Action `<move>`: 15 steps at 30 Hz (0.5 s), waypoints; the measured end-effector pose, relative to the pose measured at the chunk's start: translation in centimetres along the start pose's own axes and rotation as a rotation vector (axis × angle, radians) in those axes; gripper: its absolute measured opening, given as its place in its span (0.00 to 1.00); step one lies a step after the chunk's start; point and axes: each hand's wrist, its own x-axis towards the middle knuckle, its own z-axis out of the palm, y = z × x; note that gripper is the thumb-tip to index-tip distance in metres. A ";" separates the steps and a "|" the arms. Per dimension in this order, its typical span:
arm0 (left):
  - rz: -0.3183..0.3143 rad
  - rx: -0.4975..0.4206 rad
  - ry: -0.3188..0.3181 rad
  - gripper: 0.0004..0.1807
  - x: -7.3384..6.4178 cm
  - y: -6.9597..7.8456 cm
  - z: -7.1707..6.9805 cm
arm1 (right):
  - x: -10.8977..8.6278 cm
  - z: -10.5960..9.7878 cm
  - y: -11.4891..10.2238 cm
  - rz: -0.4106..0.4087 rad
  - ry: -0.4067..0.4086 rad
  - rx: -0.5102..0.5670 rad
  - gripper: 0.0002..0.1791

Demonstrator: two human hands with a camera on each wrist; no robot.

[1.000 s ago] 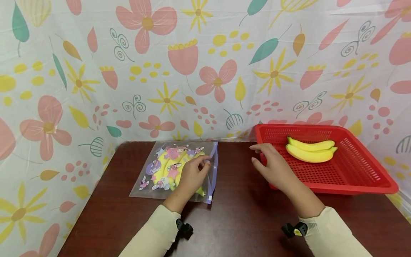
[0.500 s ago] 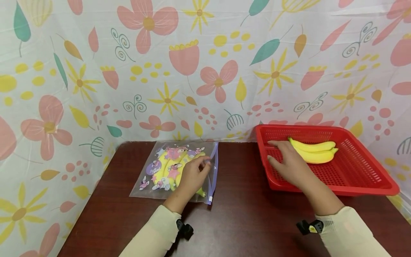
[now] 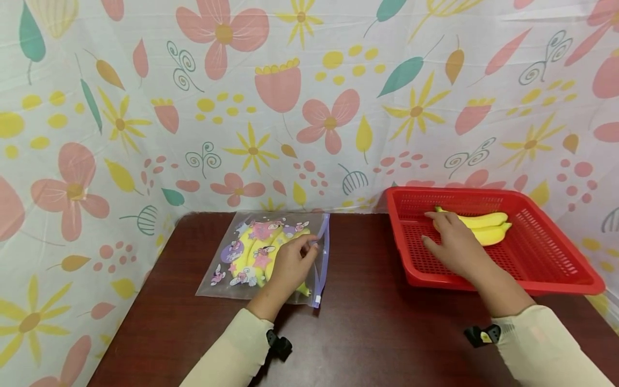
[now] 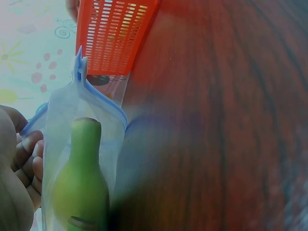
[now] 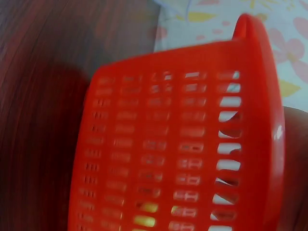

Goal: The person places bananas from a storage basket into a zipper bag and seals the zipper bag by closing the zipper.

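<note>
A clear zip bag (image 3: 205, 285) with cartoon prints and a purple zip edge lies on the table at left, yellow bananas (image 3: 249, 247) inside. My left hand (image 3: 290, 263) pinches the upper layer of the bag near its zip edge. In the left wrist view, the bag's mouth gapes around a green banana stem (image 4: 86, 144), beside the curled fingers (image 4: 26, 149). Over the red basket (image 3: 546, 282) my right hand (image 3: 456, 242) reaches with spread, relaxed fingers, just above the left ends of two bananas (image 3: 488, 234). Whether it touches them cannot be told; the hand covers those ends.
The basket's perforated side wall (image 5: 154, 134) fills much of the right wrist view. Its raised rim runs below my right forearm. A flower-patterned cloth (image 3: 329, 123) hangs behind the dark wooden table (image 3: 367, 322), which shows bare wood between bag and basket.
My right hand has moved rightwards from the basket's left rim to over the bananas inside. The left hand and the bag stay where they were.
</note>
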 end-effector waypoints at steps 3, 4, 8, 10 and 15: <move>-0.004 -0.006 -0.005 0.13 0.0 0.1 0.0 | 0.2 -0.2 1.0 0.011 -0.027 -0.020 0.39; -0.006 -0.007 -0.006 0.13 0.0 0.1 0.0 | 0.3 -0.3 1.3 0.018 -0.034 -0.023 0.39; -0.009 -0.010 -0.010 0.13 0.0 0.1 0.0 | 0.7 -0.6 2.4 0.047 -0.062 -0.025 0.38; -0.006 -0.012 -0.010 0.13 0.0 0.1 0.0 | 0.9 -0.7 2.9 0.056 -0.078 -0.020 0.38; -0.002 -0.012 -0.007 0.13 0.0 0.0 0.1 | 1.4 -1.0 4.1 0.078 -0.119 -0.019 0.40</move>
